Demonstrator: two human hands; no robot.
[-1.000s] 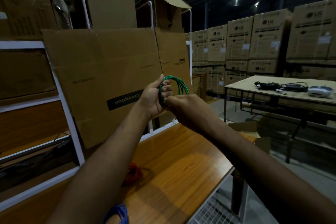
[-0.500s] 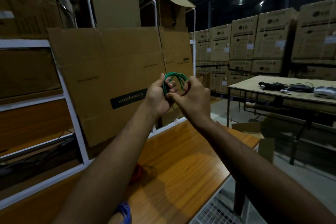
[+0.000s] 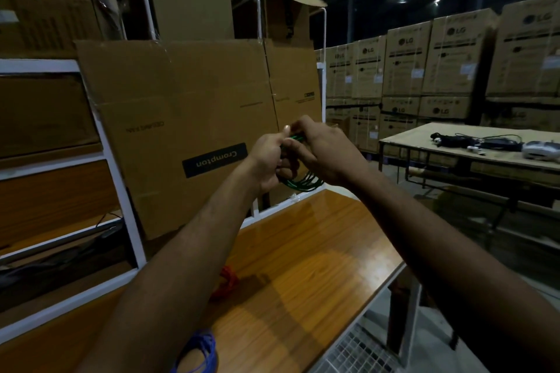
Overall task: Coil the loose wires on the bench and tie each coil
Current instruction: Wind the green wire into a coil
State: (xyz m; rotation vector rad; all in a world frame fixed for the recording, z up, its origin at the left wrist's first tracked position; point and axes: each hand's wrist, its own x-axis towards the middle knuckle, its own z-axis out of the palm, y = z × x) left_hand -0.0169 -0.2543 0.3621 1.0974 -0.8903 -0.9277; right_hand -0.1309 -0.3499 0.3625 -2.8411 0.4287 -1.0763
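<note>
- Head view: a dim warehouse with stacked cartons behind; a wooden tabletop (image 3: 303,251) runs below the raised arms.
- The green wire coil (image 3: 300,182) is held up above the tabletop, between both hands.
- The left hand (image 3: 268,157) grips the coil's side; the right hand (image 3: 324,154) pinches wire at its top, apparently tying.
- A red wire (image 3: 225,281) and a blue wire (image 3: 200,348) lie on the tabletop.
- Risk: if the pinch slackens, the loops may spring apart.
- Half a second earlier the coil's loops arched above the hands; now they hang beneath.

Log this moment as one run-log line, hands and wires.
left hand grips green wire coil | right hand pinches coil top | held above bench | red wire, blue wire on bench
</note>
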